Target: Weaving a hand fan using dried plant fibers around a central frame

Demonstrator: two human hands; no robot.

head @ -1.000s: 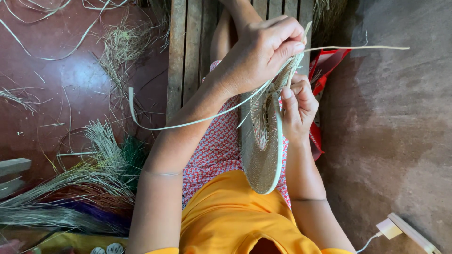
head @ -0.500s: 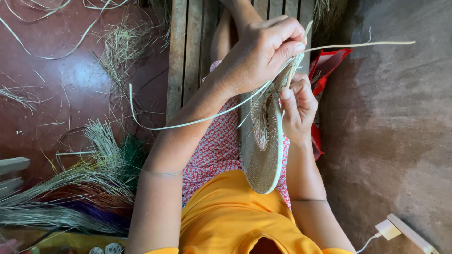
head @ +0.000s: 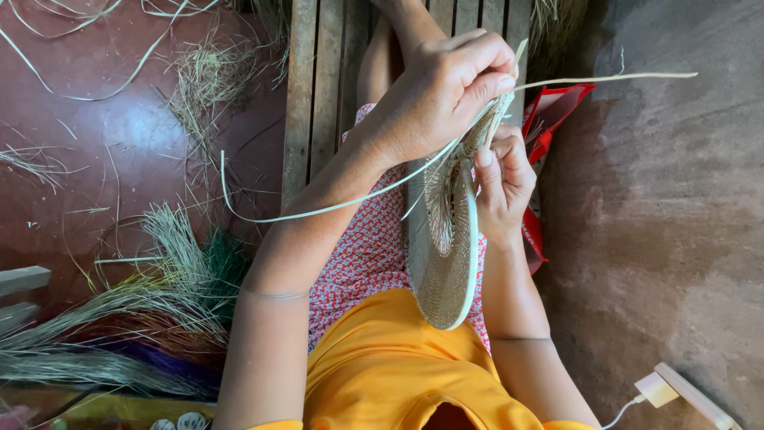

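A round woven straw disc (head: 442, 263) stands on edge over my lap, its rim facing me. My left hand (head: 446, 91) grips the top of the disc and pinches a long pale strip (head: 318, 209) that loops out to the left and sticks out to the right. My right hand (head: 501, 183) holds the disc's right side near the top, fingers curled against the weave. I sit on a wooden slatted bench (head: 326, 87) in an orange top and a red patterned skirt.
Bundles of dried grass, some dyed green and purple (head: 151, 318), lie on the red floor at left. Loose straw (head: 207, 72) is scattered farther up. A red bag (head: 549, 127) lies right of the bench. A white charger with its cable (head: 660, 390) rests on the concrete at lower right.
The hands and disc hold almost the same position; the right end of the strip has dipped slightly.
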